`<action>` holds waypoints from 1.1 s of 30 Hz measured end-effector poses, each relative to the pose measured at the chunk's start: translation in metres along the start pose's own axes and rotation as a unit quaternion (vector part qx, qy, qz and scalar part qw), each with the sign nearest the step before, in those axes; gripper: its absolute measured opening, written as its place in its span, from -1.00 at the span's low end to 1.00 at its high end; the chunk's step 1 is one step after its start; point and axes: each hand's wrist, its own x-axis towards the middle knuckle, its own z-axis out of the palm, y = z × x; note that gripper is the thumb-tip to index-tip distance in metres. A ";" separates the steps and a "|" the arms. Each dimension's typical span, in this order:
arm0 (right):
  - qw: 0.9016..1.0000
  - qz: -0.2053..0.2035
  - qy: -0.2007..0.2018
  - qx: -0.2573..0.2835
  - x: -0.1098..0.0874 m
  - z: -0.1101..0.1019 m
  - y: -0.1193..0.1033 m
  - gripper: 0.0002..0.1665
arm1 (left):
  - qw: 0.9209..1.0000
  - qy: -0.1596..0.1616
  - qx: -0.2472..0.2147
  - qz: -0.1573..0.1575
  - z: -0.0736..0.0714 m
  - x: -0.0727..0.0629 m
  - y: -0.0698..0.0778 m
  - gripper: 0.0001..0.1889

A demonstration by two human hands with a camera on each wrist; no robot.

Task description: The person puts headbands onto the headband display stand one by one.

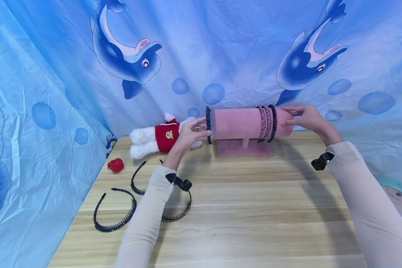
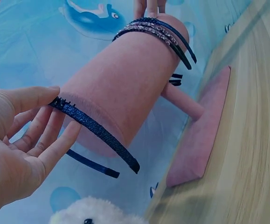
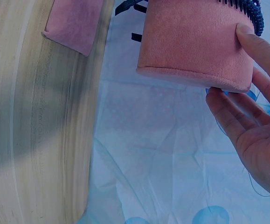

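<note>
Pinching a headband (image 2: 99,126), perhaps against the stand (image 2: 121,79): left hand (image 2: 18,154).

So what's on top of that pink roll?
Several headbands, some sparkly, sit over the pink roll near the right hand; the surface beneath them is covered. The left hand holds a dark headband just off the opposite end.

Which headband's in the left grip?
The headband at the left end of the pink stand; others hang toward its right end or lie on the table.

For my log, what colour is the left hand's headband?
Headband: dark blue, clearest in left wrist view.
</note>
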 end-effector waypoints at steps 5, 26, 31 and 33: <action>1.000 -0.002 0.002 0.000 0.001 0.001 0.001 -0.16 | 1.000 0.005 0.000 -0.004 0.008 0.003 0.003 -0.31; 1.000 -0.001 -0.002 0.000 0.002 -0.001 0.001 -0.15 | 0.992 0.018 0.096 0.078 0.025 0.011 0.002 -0.38; 1.000 -0.002 0.001 0.002 0.002 -0.001 0.001 -0.15 | 0.989 0.015 0.116 0.090 0.025 0.011 0.004 -0.36; 1.000 -0.004 0.004 0.003 0.002 0.000 0.001 -0.16 | 0.988 0.009 0.124 0.086 0.024 0.011 0.006 -0.35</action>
